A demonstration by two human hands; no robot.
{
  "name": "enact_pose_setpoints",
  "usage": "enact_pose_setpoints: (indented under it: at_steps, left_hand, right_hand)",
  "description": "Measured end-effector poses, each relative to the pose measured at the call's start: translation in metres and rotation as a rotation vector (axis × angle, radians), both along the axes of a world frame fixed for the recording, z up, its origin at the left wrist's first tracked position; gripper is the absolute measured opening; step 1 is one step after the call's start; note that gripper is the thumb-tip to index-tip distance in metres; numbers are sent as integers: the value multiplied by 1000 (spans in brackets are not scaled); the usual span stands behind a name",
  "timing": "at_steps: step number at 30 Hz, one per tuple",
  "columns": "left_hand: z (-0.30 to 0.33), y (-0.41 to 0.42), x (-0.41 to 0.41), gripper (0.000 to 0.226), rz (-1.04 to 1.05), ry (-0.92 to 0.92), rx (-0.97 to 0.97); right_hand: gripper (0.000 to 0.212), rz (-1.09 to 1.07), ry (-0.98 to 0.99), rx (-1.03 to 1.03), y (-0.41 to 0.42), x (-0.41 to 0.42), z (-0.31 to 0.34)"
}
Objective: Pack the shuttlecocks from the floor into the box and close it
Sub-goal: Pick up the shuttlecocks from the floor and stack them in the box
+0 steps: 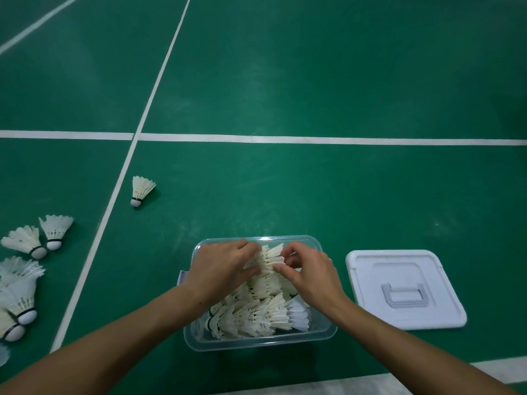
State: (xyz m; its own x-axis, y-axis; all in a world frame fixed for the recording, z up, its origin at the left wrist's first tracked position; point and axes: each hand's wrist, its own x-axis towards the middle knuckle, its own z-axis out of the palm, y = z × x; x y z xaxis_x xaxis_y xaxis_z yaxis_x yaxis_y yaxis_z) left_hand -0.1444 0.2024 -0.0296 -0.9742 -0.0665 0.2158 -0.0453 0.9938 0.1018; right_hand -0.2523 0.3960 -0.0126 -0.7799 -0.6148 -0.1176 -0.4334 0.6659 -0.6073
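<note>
A clear plastic box (258,342) sits on the green court floor, holding several white feather shuttlecocks (262,312). Over its far half, my left hand (221,269) and my right hand (309,276) both hold a stack of shuttlecocks (269,260) between them, fingers curled on the feathers. One loose shuttlecock (141,189) lies on the floor beyond the box to the left. Several more shuttlecocks (21,280) lie in a group at the left edge. The white lid (405,289), handle up, rests on the floor right of the box.
White court lines (313,139) cross the green floor. A pale strip of floor (370,383) runs along the near edge.
</note>
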Motion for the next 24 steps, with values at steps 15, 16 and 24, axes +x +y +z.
enact_pose_setpoints:
  at_steps: [15,16,24]
  left_hand:
    - [39,-9,15,54,38,66,336]
    - [49,-15,17,57,61,87,437]
    - [109,-79,65,62,233,351,654]
  right_hand:
    - [49,18,-94,-19,5,-23,38]
    - [49,33,-49,-20,2,-25,47]
    - [53,351,20,-138,-77,0,115]
